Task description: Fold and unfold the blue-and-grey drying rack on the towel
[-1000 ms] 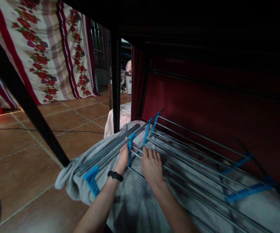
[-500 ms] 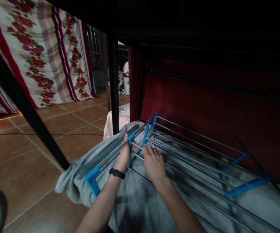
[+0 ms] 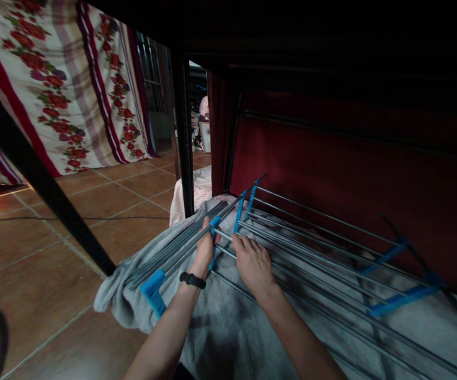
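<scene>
Home, tiled floor [image 3: 105, 206], floral bedsheet [image 3: 54, 89]
</scene>
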Demonstrator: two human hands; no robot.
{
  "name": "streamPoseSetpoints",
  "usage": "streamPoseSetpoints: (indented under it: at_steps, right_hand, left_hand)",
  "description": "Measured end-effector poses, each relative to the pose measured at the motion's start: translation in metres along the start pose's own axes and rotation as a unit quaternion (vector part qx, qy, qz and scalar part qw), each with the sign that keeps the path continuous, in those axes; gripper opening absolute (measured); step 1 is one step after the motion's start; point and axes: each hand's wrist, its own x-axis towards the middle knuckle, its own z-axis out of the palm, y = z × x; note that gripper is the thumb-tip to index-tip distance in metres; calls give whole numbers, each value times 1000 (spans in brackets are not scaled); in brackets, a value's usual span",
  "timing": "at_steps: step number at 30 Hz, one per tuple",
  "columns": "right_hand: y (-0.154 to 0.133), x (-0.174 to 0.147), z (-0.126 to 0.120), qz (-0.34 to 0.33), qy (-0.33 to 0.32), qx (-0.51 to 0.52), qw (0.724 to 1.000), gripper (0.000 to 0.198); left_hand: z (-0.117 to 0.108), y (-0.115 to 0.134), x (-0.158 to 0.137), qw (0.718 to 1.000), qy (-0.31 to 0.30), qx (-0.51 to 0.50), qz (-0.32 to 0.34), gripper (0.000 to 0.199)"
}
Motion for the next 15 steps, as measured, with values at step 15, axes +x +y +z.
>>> streamPoseSetpoints:
  at_steps: [15]
  right_hand:
    - [1,1,-8,-5,-34,12,999,44]
  left_hand:
    - [3,-10,6,1000,28,8,2,56]
